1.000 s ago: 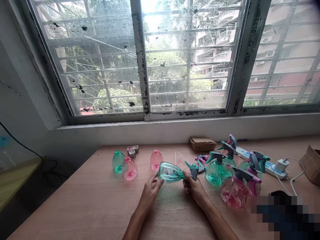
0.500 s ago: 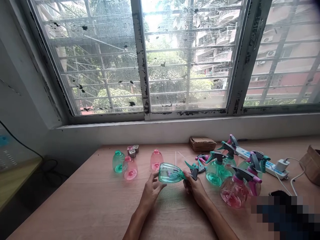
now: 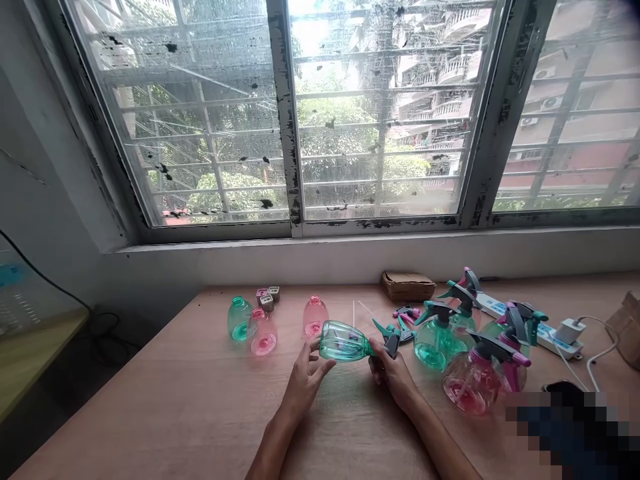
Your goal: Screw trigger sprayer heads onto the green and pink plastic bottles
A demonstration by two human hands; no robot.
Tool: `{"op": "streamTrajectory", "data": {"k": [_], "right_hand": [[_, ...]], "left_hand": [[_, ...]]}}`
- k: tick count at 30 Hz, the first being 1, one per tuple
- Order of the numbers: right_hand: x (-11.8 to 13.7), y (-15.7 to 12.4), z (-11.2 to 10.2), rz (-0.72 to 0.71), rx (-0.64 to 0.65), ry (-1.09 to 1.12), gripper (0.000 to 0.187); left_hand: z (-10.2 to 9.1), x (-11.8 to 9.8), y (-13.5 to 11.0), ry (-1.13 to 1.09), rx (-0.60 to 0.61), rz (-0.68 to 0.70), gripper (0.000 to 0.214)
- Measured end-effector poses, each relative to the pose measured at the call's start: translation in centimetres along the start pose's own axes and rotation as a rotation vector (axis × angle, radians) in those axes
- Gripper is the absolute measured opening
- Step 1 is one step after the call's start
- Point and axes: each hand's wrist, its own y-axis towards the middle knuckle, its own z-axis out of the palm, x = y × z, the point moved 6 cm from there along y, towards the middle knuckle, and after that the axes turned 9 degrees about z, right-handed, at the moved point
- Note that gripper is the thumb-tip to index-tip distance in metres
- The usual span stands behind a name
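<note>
A clear green spray bottle [image 3: 344,349] lies on its side just above the wooden table [image 3: 200,413], held between both hands. My left hand [image 3: 306,379] cups its wide bottom end with fingers curled round it. My right hand [image 3: 391,375] is closed round the bottle's neck, where a green and grey trigger spray head [image 3: 389,335] sits. To the right stand several assembled spray bottles, green [image 3: 436,337] and pink [image 3: 473,383]. To the left stand headless bottles, one green [image 3: 239,319] and two pink [image 3: 263,332].
A window fills the wall behind the table. A small cardboard box [image 3: 407,285] lies at the back. A white power strip [image 3: 543,331] with a plugged charger lies at the right. Small grey-pink cubes [image 3: 267,298] sit at the back left. A blurred patch covers the lower right.
The view has tilted slightly. My left fingers have shifted a little on the bottle's bottom; the bottle stays in nearly the same place between both hands.
</note>
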Motion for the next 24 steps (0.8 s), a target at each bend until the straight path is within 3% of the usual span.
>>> {"op": "streamTrajectory", "data": {"k": [7,16,24], "right_hand": [[0.2,-0.3,0.4,-0.033,0.071,-0.027,0.051],[0.2,-0.1,-0.2,-0.065,-0.007,-0.003,0.061],[1.5,-1.2,0.6,-0.129,0.210,-0.165,0.041]], "left_hand": [[0.0,0.8,-0.3,-0.045,0.002,-0.066,0.048],[0.4,0.3,-0.4,-0.137,0.049,-0.074,0.050],[-0.3,1.4,-0.5,-0.167,-0.097,-0.154,0.071]]}}
